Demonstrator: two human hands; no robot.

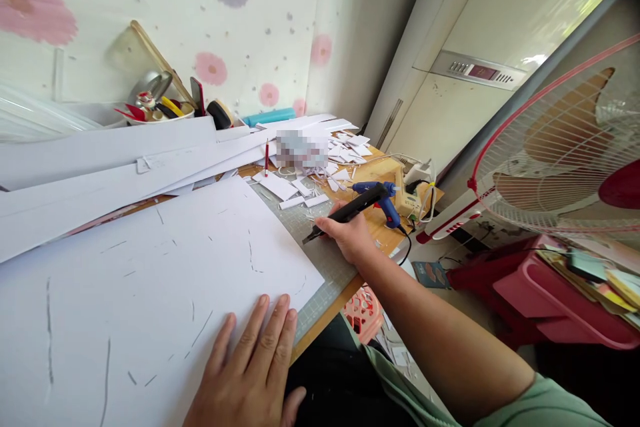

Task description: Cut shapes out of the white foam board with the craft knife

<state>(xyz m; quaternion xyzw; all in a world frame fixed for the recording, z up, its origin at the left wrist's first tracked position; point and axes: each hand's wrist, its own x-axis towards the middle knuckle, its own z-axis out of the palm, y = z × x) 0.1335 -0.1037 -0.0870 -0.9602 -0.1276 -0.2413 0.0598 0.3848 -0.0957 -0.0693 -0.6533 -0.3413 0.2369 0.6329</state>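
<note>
A large white sheet (150, 267) with scattered dark line marks covers the left and middle of the table. My left hand (250, 367) lies flat on its lower right part, fingers spread, holding nothing. To the right of the sheet, my right hand (350, 232) is closed round a black cutter knife (357, 203). The knife's tip points left and down, over the grey cutting mat (327, 265), close to the sheet's right edge. Whether the tip touches the mat I cannot tell.
A blue glue gun (387, 208) lies just beyond my right hand, near a power strip (407, 203). White offcuts (277, 185), a red pencil (267, 159) and long white strips (100, 197) lie at the back. A fan (565, 147) stands at the right.
</note>
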